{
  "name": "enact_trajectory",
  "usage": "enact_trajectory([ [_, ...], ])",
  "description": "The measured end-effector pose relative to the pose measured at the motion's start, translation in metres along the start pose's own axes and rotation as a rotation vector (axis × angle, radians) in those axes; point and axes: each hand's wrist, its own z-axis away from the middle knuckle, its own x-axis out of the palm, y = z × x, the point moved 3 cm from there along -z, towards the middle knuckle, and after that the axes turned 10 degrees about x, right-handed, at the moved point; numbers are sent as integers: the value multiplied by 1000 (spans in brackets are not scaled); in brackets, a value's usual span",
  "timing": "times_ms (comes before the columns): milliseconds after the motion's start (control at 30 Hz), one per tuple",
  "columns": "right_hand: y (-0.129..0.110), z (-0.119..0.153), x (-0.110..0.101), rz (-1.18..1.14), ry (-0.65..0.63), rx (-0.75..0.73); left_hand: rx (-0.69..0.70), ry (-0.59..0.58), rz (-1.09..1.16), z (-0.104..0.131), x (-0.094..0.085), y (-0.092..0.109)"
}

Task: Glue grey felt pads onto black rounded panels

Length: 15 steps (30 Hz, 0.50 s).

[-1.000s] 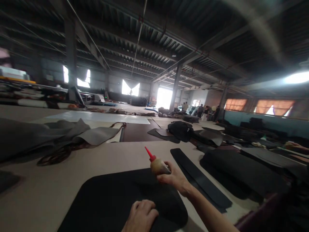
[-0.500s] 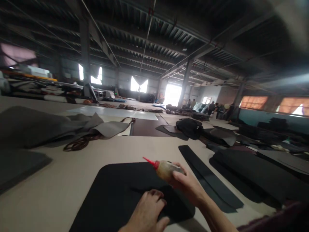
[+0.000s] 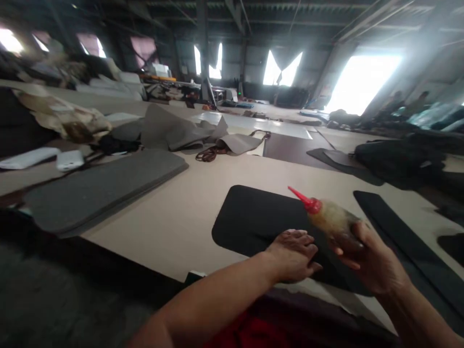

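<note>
On the near edge of the tan table [image 3: 174, 212] lies a black sheet [image 3: 253, 217] — the left hand [image 3: 295, 253] presses it, fingers curled. Just right, the right hand [image 3: 369, 261] grips a squeeze bottle [image 3: 331, 220] — its red nozzle points far-left.

Bare forearms, no sleeves; bare hands [image 3: 295, 253]; red garment [image 3: 250, 333] below.

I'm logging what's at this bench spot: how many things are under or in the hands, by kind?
Black rounded sheet, under the left hand: 1
Red-nozzled squeeze bottle, in the right hand: 1
Long black strip to the right: 1
Total: 3
</note>
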Motion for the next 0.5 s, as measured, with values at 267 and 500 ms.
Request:
enact_trajectory([
  [267,-17,-18,55,370,-111,-132,-3,-13,-27,-1,-9,2],
  [500,-20,-25,92,582,-230,-211,75,-169,-57,0,11,1],
])
